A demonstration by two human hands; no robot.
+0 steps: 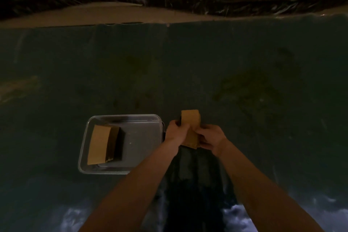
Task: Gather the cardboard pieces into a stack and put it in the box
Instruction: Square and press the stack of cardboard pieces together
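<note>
The room is dim and the light is low. A person stands over a big dark mat (188, 66) and holds a small stack of brown cardboard pieces (190, 128) in both hands, just to the right of a clear plastic box (105, 169). The left hand (175, 131) grips the left side of the stack, with its fingers curled around the edge. The right hand (211, 137) grips the right side, with its fingers bent and pressed against the cardboard. The top of the stack sticks up past the hands and the bottom end shows below them. The box sits on the mat with no lid on it. Inside it, on the left side, lies another stack of cardboard (102, 145), leaning a little. Both bare arms reach out from the bottom of the view. Along the far edge of the mat runs a pale strip of floor (94, 15), with dark rough stuff behind it that I cannot make out.
</note>
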